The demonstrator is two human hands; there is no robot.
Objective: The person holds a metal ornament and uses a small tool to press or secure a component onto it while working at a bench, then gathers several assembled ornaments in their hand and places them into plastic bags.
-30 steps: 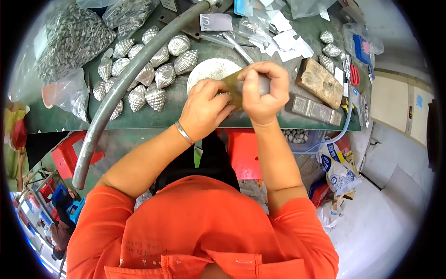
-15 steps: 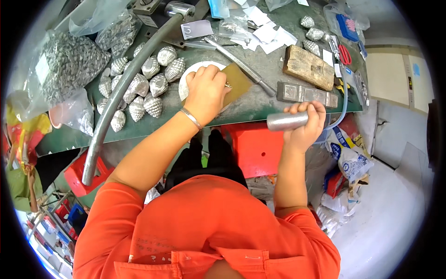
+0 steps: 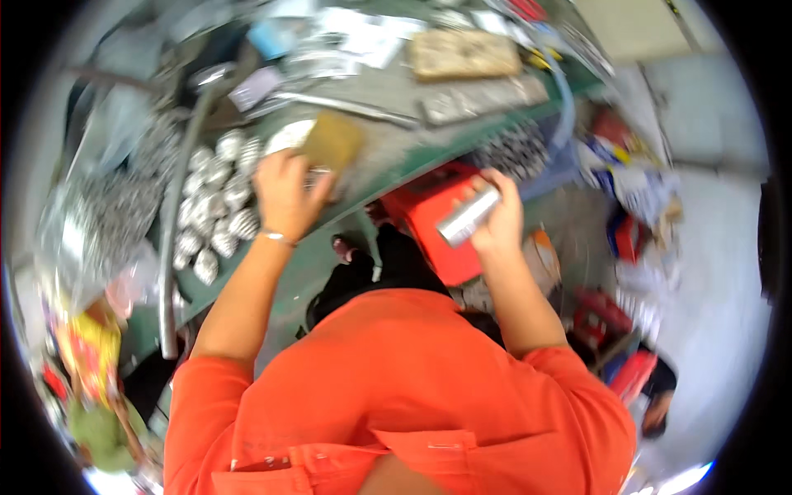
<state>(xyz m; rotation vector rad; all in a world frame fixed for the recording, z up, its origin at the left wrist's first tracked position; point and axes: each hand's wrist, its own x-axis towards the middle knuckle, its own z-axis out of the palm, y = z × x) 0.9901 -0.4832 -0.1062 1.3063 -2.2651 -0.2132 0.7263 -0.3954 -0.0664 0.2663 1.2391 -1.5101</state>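
My right hand (image 3: 505, 221) is wrapped round a short, thick silvery metal cylinder (image 3: 467, 218), held in the air in front of the bench edge, over a red stool (image 3: 450, 260). On the bench, my left hand (image 3: 286, 196) rests beside a round white disc (image 3: 289, 139) and a flat brownish-gold square (image 3: 332, 140). A small silvery piece (image 3: 314, 176), blurred, shows between its thumb and fingers. Left of that hand lies a pile of silvery, shell-like ribbed pieces (image 3: 216, 198). A long metal rod (image 3: 355, 106) lies beyond the square.
A long pipe-like lever (image 3: 175, 231) sticks out over the bench at left, beside bags of small metal parts (image 3: 115, 202). A worn wooden block (image 3: 464, 55) and a metal bar (image 3: 483, 101) lie at the back right. A bin of dark bits (image 3: 513, 151) stands below the bench edge.
The view has shifted and turned, so the bench sits further left and slants. My right hand has come inward and tilted the cylinder. My left hand remains by the gold square, its fingers less curled.
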